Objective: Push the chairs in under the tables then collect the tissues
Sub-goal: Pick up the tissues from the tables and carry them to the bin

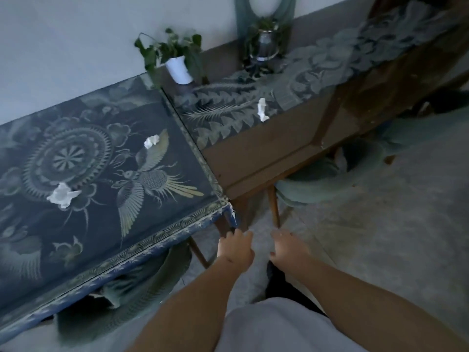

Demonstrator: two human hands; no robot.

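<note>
Both hands, left hand (236,246) and right hand (285,246), hang loosely curled, holding nothing; next should grab the near tissue (62,195) first.

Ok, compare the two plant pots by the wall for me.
The left pot is white and opaque; the right pot looks like dark, shiny glass or metal. The left pot leans in this view, while the right pot stands straighter. The left pot sits near the seam between the two tables; the right pot is further along the brown table. Both hold green leafy plants.
</note>
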